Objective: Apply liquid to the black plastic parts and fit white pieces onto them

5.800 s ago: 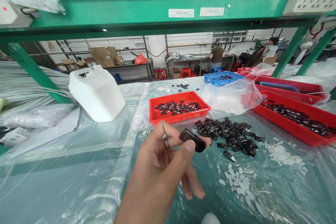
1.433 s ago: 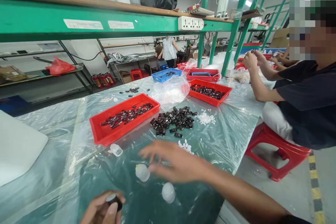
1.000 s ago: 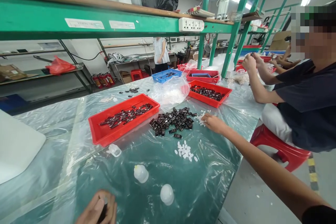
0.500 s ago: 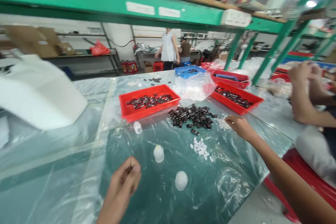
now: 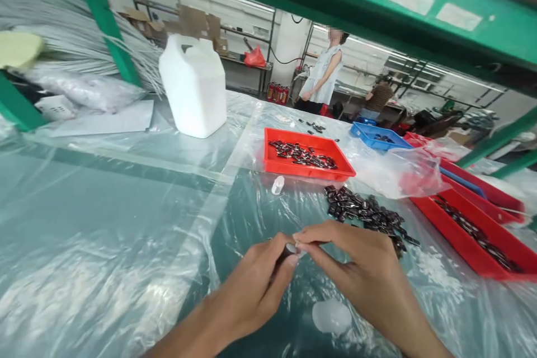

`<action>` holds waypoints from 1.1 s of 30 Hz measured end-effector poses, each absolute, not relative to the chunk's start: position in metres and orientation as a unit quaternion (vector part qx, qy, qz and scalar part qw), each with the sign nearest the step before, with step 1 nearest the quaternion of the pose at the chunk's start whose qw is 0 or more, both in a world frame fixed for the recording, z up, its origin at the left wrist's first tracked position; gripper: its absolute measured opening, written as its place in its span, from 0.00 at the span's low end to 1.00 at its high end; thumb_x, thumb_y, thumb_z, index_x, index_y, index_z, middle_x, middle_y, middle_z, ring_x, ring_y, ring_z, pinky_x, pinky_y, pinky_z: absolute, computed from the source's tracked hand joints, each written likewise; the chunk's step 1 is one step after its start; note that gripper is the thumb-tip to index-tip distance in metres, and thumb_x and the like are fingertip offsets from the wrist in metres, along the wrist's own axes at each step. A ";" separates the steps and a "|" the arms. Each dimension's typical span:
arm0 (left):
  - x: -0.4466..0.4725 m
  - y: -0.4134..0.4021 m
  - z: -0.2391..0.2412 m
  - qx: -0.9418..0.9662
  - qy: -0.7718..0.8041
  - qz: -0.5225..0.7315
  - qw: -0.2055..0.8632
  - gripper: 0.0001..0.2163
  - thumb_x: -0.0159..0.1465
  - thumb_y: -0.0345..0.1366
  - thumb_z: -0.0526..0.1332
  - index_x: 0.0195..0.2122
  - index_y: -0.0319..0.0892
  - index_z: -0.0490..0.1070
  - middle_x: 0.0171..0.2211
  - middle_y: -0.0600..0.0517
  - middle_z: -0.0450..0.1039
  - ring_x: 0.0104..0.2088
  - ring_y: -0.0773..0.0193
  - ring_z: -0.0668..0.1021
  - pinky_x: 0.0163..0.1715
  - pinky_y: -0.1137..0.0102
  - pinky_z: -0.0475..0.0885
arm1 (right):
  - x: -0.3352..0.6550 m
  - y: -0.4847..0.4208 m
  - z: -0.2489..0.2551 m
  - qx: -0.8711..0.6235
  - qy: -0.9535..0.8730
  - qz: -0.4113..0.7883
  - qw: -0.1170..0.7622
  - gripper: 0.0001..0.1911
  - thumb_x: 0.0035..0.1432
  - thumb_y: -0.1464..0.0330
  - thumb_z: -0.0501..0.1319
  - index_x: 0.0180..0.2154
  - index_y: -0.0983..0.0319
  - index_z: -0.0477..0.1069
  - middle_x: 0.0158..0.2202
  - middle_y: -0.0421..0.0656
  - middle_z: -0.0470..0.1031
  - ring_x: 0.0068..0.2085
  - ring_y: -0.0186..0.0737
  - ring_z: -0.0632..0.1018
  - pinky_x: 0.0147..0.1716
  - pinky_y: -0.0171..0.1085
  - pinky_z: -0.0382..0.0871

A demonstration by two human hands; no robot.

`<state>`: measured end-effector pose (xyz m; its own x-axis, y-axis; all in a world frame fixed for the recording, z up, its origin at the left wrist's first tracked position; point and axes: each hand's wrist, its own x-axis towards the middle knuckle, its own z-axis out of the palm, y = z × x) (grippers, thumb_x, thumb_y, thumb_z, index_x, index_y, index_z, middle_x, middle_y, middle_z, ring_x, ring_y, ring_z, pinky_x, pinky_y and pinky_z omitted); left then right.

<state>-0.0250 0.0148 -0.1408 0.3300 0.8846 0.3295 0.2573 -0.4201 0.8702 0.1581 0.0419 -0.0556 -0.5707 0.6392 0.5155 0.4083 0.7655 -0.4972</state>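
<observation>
My left hand [image 5: 266,274] is closed around a small dark piece [image 5: 289,249] with a pale end, gripped between thumb and forefinger. My right hand [image 5: 356,263] pinches what looks like a tiny white piece against that end; the fingers hide most of it. Both sets of fingertips meet just above the plastic-covered table. Behind my right hand lies a heap of small glossy black pieces [image 5: 361,210]. Tiny white pieces [image 5: 438,268] are scattered to its right. A translucent white rounded object [image 5: 331,316] rests below my hands, and a small white cap-like container [image 5: 277,185] stands beyond them.
A red tray [image 5: 310,171] of black pieces sits ahead, another red tray [image 5: 457,246] at right. Further back are a blue tray [image 5: 377,142] and clear plastic bags [image 5: 390,173]. A white jug [image 5: 197,89] stands at left. A green shelf beam [image 5: 377,17] crosses overhead; a person [image 5: 323,75] stands beyond.
My right hand has left the scattered white pieces and come to my left hand, so their fingertips now meet. The view has swung left, bringing the whole jug into sight.
</observation>
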 end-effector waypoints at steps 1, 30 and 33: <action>-0.025 0.015 -0.143 0.728 0.394 0.430 0.361 0.07 0.76 0.36 0.48 0.40 0.48 0.60 0.30 0.59 0.62 0.29 0.65 0.66 0.33 0.70 0.61 | 0.156 0.043 -0.058 -0.298 -0.877 0.149 0.346 0.08 0.69 0.75 0.62 0.44 0.56 0.75 0.40 0.34 0.81 0.39 0.30 0.82 0.38 0.27 0.73; -0.032 0.018 -0.155 0.729 0.412 0.485 0.253 0.07 0.74 0.31 0.50 0.41 0.50 0.63 0.28 0.60 0.68 0.24 0.68 0.72 0.26 0.73 0.69 | 0.142 0.031 -0.076 -0.249 -0.902 0.010 0.353 0.11 0.73 0.77 0.51 0.45 0.70 0.72 0.41 0.47 0.79 0.40 0.39 0.80 0.37 0.36 0.77; -0.037 0.017 -0.161 0.731 0.425 0.474 0.246 0.06 0.73 0.31 0.53 0.44 0.51 0.65 0.31 0.59 0.72 0.27 0.65 0.76 0.29 0.72 0.74 | 0.139 0.025 -0.071 -0.269 -0.899 -0.053 0.341 0.16 0.74 0.76 0.47 0.47 0.70 0.72 0.43 0.46 0.81 0.42 0.39 0.82 0.43 0.35 0.79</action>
<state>-0.0373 0.0167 -0.1608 0.1891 0.8546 0.4835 0.3878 -0.5174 0.7628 0.1394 0.0255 -0.0708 -0.6224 0.4476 0.6421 0.5202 0.8495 -0.0879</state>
